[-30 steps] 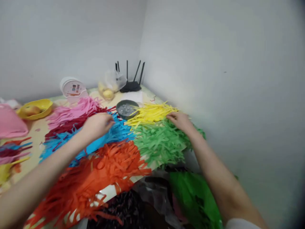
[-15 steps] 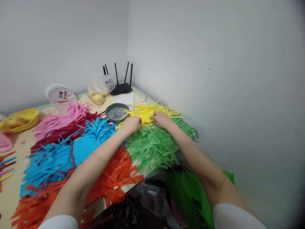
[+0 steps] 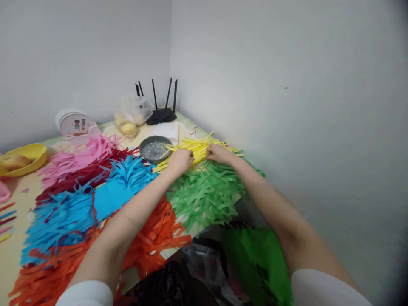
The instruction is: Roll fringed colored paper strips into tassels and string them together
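Yellow fringed strips [image 3: 200, 148] lie in a bunch along the far right side of the table. My left hand [image 3: 181, 160] is closed at their near left edge, its fingers curled. Just to its right, my right hand [image 3: 218, 153] is closed in a pinch on the yellow strips. What exactly sits between the fingertips of each hand is too small to make out. Below both hands spreads a heap of green fringe [image 3: 204, 195]. A grey-green bowl [image 3: 142, 154] with clear shiny pieces in it stands left of my left hand.
Blue fringe [image 3: 60, 219], orange fringe [image 3: 153, 238], dark red fringe [image 3: 73, 178] and pink fringe [image 3: 83, 155] cover the table's left. Behind stand a black router [image 3: 161, 115], a bag of yellow fruit [image 3: 129, 127] and a yellow basket [image 3: 40, 157]. Bags, one green [image 3: 258, 259], lie below the edge.
My left hand has shifted slightly up and right, nearer my right hand. The right hand stays at the yellow strips. The view has tilted a little.
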### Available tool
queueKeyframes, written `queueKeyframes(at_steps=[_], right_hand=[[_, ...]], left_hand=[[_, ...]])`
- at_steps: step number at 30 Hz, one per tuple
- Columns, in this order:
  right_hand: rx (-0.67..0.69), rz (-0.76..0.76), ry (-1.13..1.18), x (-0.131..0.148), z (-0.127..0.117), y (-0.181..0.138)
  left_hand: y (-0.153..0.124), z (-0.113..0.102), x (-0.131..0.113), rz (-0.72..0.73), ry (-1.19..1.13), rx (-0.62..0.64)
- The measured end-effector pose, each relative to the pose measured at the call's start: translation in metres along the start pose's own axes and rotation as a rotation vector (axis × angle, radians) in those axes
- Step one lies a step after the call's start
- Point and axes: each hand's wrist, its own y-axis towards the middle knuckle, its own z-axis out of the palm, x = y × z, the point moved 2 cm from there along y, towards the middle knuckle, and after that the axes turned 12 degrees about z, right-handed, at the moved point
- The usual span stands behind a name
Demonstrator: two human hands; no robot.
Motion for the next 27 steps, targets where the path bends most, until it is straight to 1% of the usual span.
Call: queueKeyframes(at_steps=[3,6,10,17,22,27], right_hand=[[0.023,-0.003,0.028,-0.004,-0.007,0.004],[-0.001,0.001,0.034,-0.003,-0.013,0.003],[-0.017,-0.026,0.021,0.004,-0.012,-0.007],[-0.012,-0.041,-0.036,0.014,-0.001,-0.019],[-0.015,-0.020,-0.049,0.013,-0.002,-0.015],[0.015,-0.017,-0.036,0.009,-0.004,-0.007]], left_hand=[[0.009,0.008,-0.007,-0.022,-0.002,-0.038],[0.016,0.017,-0.011,-0.068,-0.005,-0.053],[0.018,0.024,-0.009,-0.127,-0.014,-0.054],[0.011,0.020,0.004,-0.130,-0.007,-0.050],[0.012,0.018,0.002,-0.118,-0.008,-0.045],[0.018,0.022,0.001,-0.109,-0.019,-0.042]])
